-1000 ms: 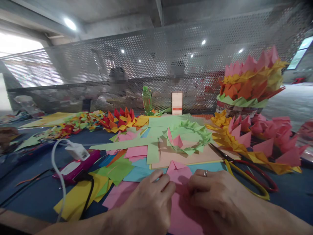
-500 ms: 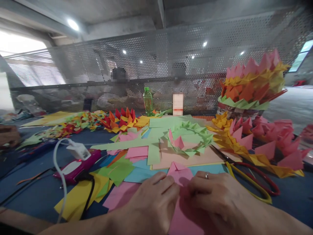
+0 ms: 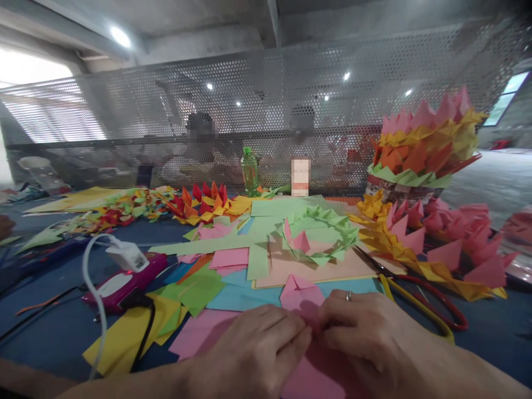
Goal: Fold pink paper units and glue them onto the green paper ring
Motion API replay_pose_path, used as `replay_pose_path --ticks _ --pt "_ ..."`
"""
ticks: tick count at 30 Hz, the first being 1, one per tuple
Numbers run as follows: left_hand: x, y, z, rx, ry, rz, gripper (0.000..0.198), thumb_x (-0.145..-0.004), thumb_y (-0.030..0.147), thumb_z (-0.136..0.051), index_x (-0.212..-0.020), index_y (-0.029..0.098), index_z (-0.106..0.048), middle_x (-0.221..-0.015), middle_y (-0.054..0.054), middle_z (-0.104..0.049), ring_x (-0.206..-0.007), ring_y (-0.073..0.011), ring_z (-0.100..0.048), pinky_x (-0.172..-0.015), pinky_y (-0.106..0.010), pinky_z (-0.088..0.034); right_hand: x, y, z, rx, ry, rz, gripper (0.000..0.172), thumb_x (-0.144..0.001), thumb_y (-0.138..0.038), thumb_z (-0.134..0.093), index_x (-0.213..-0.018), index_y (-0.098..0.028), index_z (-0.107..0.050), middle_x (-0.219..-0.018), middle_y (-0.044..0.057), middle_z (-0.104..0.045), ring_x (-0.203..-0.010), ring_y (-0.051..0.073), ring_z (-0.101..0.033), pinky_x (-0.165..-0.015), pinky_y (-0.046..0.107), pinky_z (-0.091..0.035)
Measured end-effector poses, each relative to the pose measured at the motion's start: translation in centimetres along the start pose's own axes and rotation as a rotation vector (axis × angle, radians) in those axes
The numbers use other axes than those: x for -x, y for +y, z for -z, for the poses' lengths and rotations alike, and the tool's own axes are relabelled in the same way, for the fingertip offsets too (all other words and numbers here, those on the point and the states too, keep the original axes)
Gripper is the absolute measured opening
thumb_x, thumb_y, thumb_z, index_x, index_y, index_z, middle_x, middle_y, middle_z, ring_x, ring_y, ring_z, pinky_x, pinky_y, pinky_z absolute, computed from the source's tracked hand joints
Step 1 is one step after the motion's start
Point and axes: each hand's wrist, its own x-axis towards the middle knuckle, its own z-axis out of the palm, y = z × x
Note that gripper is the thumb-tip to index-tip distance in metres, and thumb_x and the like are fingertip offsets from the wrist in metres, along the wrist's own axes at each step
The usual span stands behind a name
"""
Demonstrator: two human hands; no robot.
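A piece of pink paper [image 3: 301, 295] with its far end folded to a point lies between my hands at the front of the table. My left hand [image 3: 272, 343] is closed at its left side, fingertips bent down onto it. Across from it my right hand [image 3: 363, 327], with a ring on one finger, pinches the paper's right side. The fingertips nearly meet, and they hide the paper's middle. More pink sheet [image 3: 313, 377] shows below the hands. Just beyond stands a ring of folded green paper points [image 3: 326, 235] with a pink piece at its left.
Scissors [image 3: 415, 299] with red and yellow handles lie to the right. A purple power strip [image 3: 124, 285] with a white charger and cables is on the left. Chains of folded pink points [image 3: 453, 249] and a tall paper-covered stack [image 3: 428, 138] stand right. A green bottle [image 3: 249, 172] stands behind.
My left fingers have shifted right, closer to my right fingertips, over the pink paper. My right hand holds about the same place. The view has swung slightly.
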Motion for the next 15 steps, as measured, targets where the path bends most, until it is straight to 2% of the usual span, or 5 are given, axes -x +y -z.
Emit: replay_pose_path --ticks 2,4,7,10,15 --pt "0.1 -0.1 -0.1 0.014 -0.035 0.015 0.036 -0.103 0.018 -0.031 -0.111 0.010 -0.066 -0.095 -0.010 -0.071 -0.086 -0.0201 -0.063 -0.083 -0.032 -0.052 0.2 0.5 0.1 -0.032 0.025 -0.031 0.030 -0.076 0.000 -0.053 -0.092 -0.019 -0.068 -0.095 0.005 -0.068 -0.084 0.017 -0.062 -0.070 0.026 -0.048" --pt "0.2 -0.2 -0.1 0.013 -0.069 0.021 0.034 -0.102 0.019 -0.034 -0.112 0.010 -0.065 -0.097 -0.010 -0.071 -0.088 -0.0209 -0.063 -0.084 -0.033 -0.052 0.5 1.1 0.4 -0.039 0.047 -0.084 0.040 -0.073 0.003 -0.051 -0.103 -0.020 -0.065 -0.108 0.007 -0.066 -0.099 0.021 -0.061 -0.086 0.032 -0.049" --pt "0.3 -0.3 0.0 0.009 -0.078 0.012 0.034 -0.103 0.021 -0.034 -0.114 0.010 -0.064 -0.100 -0.009 -0.071 -0.088 -0.0208 -0.064 -0.086 -0.033 -0.051 0.7 1.7 1.1 -0.039 0.007 -0.170 0.056 -0.066 0.006 -0.050 -0.114 -0.022 -0.058 -0.128 0.008 -0.058 -0.120 0.024 -0.053 -0.105 0.042 -0.042" --pt "0.3 -0.2 0.1 -0.004 -0.066 0.018 0.036 -0.103 0.017 -0.031 -0.114 0.010 -0.065 -0.100 -0.008 -0.071 -0.089 -0.0208 -0.064 -0.086 -0.033 -0.050 0.5 1.8 1.7 -0.062 -0.047 -0.183 0.056 -0.065 0.009 -0.049 -0.109 -0.023 -0.057 -0.133 0.005 -0.054 -0.126 0.022 -0.048 -0.109 0.041 -0.039" --pt "0.3 -0.2 0.1 -0.016 -0.080 0.015 0.034 -0.102 0.017 -0.034 -0.113 0.010 -0.065 -0.098 -0.009 -0.071 -0.089 -0.0205 -0.063 -0.087 -0.033 -0.051 0.2 2.2 1.1 -0.072 0.028 -0.126 0.044 -0.075 0.008 -0.051 -0.105 -0.024 -0.061 -0.128 0.005 -0.055 -0.120 0.019 -0.052 -0.102 0.036 -0.044"
